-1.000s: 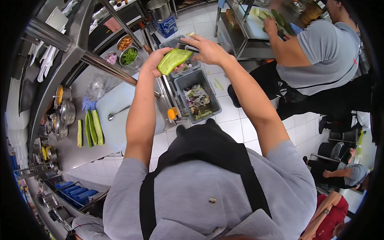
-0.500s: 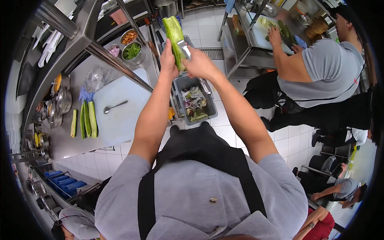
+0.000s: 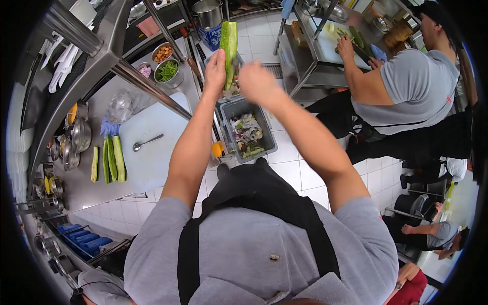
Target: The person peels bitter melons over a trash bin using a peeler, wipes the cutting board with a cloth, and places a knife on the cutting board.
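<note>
A long green vegetable piece [image 3: 230, 53], with pale flesh on its right side, stands nearly upright in my left hand [image 3: 215, 73]. Just right of it is my right hand [image 3: 256, 81], closed and blurred, around a metal tool [image 3: 237, 63] that shows only in part beside the vegetable. Below both hands a grey bin [image 3: 273, 138] holds vegetable scraps. On the counter to the left, several long green pieces [image 3: 118, 155] lie beside a white cutting board [image 3: 152, 162] with a metal spoon [image 3: 147, 143] on it.
Bowls of green strips [image 3: 166, 71] and orange cubes [image 3: 162, 52] stand on the counter near a steel shelf post [image 3: 147, 87]. A plastic bag [image 3: 121, 105] lies by the board. At right a co-worker [image 3: 401, 81] works at another table [image 3: 310, 73].
The vegetable has gone from tilted over the bin to nearly upright and farther forward. My right hand moved down alongside it, then slightly away to the right with the tool.
</note>
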A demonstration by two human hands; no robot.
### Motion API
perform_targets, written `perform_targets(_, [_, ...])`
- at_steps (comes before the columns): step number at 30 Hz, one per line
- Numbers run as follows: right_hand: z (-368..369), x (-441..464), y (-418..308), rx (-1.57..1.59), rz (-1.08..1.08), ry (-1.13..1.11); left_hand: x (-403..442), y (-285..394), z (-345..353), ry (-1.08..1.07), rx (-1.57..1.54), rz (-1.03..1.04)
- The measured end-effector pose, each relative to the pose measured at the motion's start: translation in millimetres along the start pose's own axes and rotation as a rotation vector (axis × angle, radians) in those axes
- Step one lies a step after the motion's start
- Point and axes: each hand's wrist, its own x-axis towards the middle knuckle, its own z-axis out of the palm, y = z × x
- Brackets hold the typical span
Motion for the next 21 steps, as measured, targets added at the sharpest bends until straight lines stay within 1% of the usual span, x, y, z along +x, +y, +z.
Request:
perform_targets(1, [-22,5,3,0.006,-0.011,0.142,-3,1,2,0.000,0.030,0.069])
perform_targets(2, [-31,13,5,-0.042,0.039,0.245,-8,4,6,-0.012,-0.038,-0.017])
perform_targets(3, [-18,11,3,-0.041,0.051,0.245,-4,0,7,-0.023,-0.036,-0.022])
perform_targets(5, [23,5,-6,-0.264,-0.048,0.206,9,-10,8,0.071,0.189,0.199])
perform_targets(6, [29,-9,-17,-0.390,-0.158,0.007,6,-7,8,0.073,0.188,0.201])
perform_targets(7, [28,-8,-15,-0.389,-0.156,0.010,1,-4,8,0.065,0.133,0.059])
perform_targets(8, [27,-9,-11,-0.297,-0.120,0.074,-2,-1,9,0.054,0.080,-0.086])
perform_targets(9, [25,-10,-7,-0.206,-0.084,0.133,-1,-3,9,0.049,0.084,-0.090])
perform_targets(10, [4,-4,-3,-0.187,-0.018,0.237,1,-7,8,0.056,0.123,0.035])
perform_targets(11, [6,7,0,-0.183,-0.007,0.235,3,-10,8,0.060,0.161,0.160])
perform_targets(13, [2,24,-5,-0.224,0.127,0.290,19,-19,3,0.065,0.211,0.193])
perform_targets(14, [3,1,-13,-0.132,0.034,0.200,25,-24,-1,0.083,0.262,0.227])
perform_targets(15, [25,-15,-17,-0.183,-0.082,0.216,23,-21,-1,0.084,0.261,0.225])
perform_targets(17, [24,-32,-27,0.112,0.109,-0.128,18,-7,1,0.016,-0.026,0.070])
perform_targets(18, [25,-29,-24,0.114,0.109,-0.133,17,-4,0,-0.031,-0.084,0.086])
perform_targets(19, [26,-23,-17,0.136,0.067,-0.146,19,1,-1,-0.031,-0.082,0.082])
perform_targets(20, [27,-21,-12,0.157,0.024,-0.159,22,7,-1,-0.045,-0.119,0.132])
perform_targets(21, [30,-23,-12,0.161,0.026,-0.159,26,9,-2,-0.062,-0.156,0.182])
